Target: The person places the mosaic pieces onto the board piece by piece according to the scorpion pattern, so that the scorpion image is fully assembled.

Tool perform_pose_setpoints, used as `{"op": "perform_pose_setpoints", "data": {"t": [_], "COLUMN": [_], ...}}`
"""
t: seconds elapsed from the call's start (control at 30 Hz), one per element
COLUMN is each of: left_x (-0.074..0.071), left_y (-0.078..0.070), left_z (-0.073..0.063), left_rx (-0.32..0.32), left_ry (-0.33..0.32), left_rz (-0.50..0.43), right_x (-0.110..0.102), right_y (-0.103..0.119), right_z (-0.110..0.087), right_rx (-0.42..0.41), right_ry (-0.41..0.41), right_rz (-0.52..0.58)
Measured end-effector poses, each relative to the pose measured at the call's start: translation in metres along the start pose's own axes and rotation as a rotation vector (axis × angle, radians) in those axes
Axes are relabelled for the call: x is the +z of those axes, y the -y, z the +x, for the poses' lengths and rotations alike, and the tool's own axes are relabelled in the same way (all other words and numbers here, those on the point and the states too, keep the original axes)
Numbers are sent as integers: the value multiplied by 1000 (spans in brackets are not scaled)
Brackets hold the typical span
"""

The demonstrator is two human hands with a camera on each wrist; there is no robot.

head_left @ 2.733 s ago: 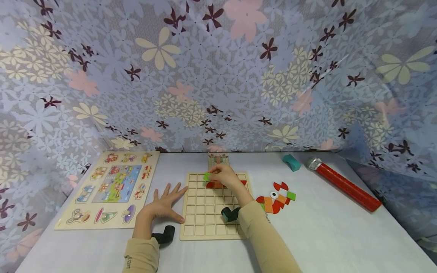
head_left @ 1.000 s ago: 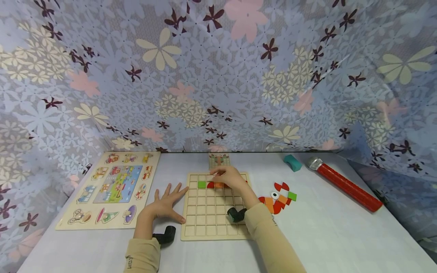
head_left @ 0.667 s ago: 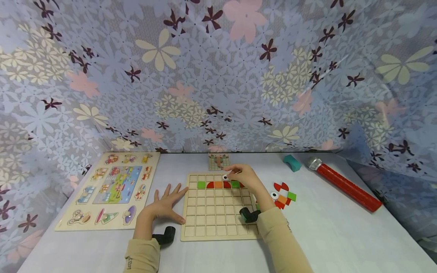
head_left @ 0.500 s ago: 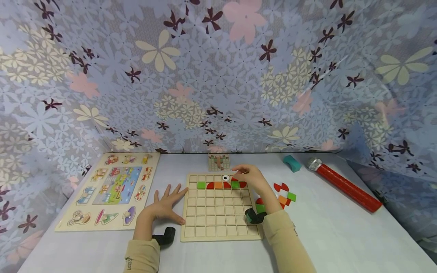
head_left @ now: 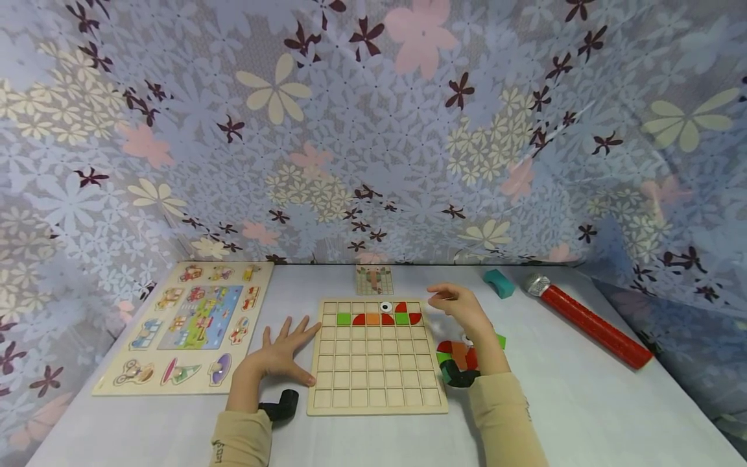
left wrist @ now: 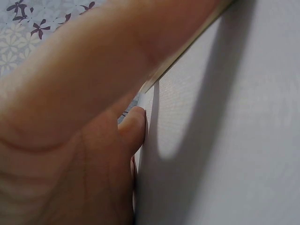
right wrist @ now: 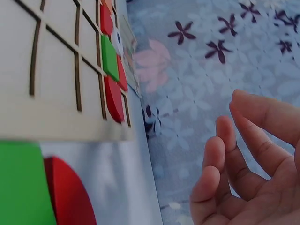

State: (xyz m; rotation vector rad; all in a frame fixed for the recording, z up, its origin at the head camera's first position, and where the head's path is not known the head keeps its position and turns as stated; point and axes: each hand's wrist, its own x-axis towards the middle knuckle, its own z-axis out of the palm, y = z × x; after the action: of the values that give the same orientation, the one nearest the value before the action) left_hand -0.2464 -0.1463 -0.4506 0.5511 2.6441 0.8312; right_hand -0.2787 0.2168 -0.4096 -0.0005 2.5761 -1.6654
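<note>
A wooden grid board lies in the middle of the table. Colored tiles fill part of its second row: a green square, red rounded pieces, an orange square and another green square. Above them sit a white eye tile and a red quarter-round tile. My left hand is spread flat, thumb and fingertip at the board's left edge. Off the board's far right corner hovers my right hand, fingers loosely bent; in the right wrist view nothing is between its fingertips.
Loose tiles, including an orange square, lie right of the board, partly behind the right forearm. A small pattern card lies beyond the board. A picture puzzle is at left; a teal block and red microphone are at right.
The green tile first held by my right hand now sits in the second row. The eye tile and red quarter-round were added above. My right hand moved right, off the board; the left stayed.
</note>
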Motion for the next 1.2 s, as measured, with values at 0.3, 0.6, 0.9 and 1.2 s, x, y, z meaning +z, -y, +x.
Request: {"op": "perform_pose_setpoints", "data": {"t": [0.3, 0.6, 0.9, 1.2], "left_x": [-1, 0, -1, -1], "left_y": [-2, -4, -2, -2], "left_z": [-1, -2, -2, -1], "left_rx": [1, -1, 3, -6], "left_ry": [8, 1, 2, 7], "left_rz": [-4, -4, 0, 7], "right_x": [-28, -47, -58, -60], "right_y": [-9, -25, -47, -60], "right_z": [-7, -10, -10, -11], "right_rx": [24, 85, 146, 197], "right_ry": [-47, -123, -180, -140], "right_rz": [46, 29, -103, -179]}}
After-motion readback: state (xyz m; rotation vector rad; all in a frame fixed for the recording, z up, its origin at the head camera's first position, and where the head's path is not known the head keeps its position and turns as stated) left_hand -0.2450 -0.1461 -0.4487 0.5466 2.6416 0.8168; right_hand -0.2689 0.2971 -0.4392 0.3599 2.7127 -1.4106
